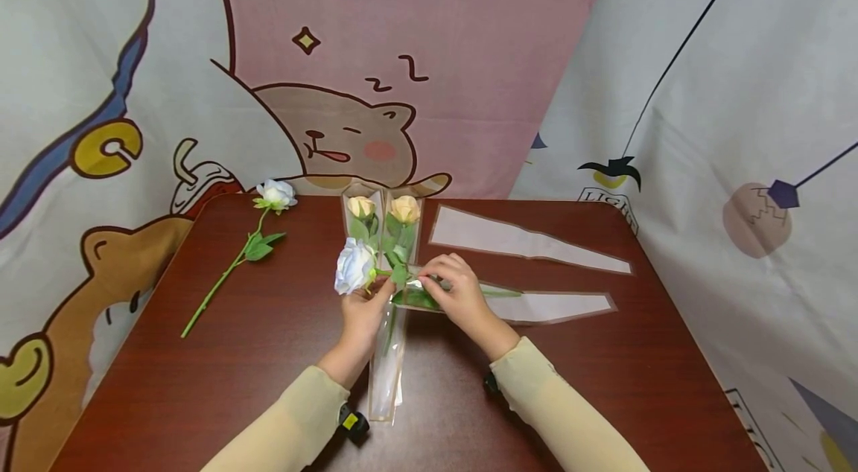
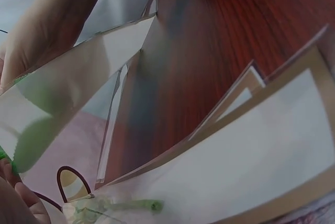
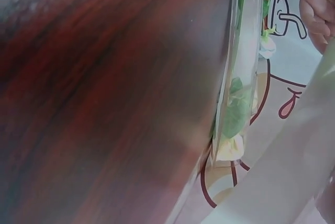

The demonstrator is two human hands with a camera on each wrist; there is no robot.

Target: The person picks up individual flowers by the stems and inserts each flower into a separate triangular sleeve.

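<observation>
The person wears plain long sleeves in a pale, creamy beige, both ending at the wrist and seen over the near part of the worktop [image 1: 167, 383]. The left sleeve [image 1: 288, 420] finishes in a fairly even edge, while the right sleeve [image 1: 563, 412] has a slightly wavy, creased border. Below the left cuff sits a small, black, blocky device [image 1: 358, 429] marked with a bright yellow patch; a dark unit [image 1: 492, 384] peeks out beside the right cuff, mostly hidden. Both hands are bare.

flower stem [image 1: 503, 292]: partly behind right grip [image 1: 459, 293] | beige sleeves [image 1: 284, 423]: cut off, head view bottom | tabletop [image 3: 104, 103]: blurred, right wrist
</observation>
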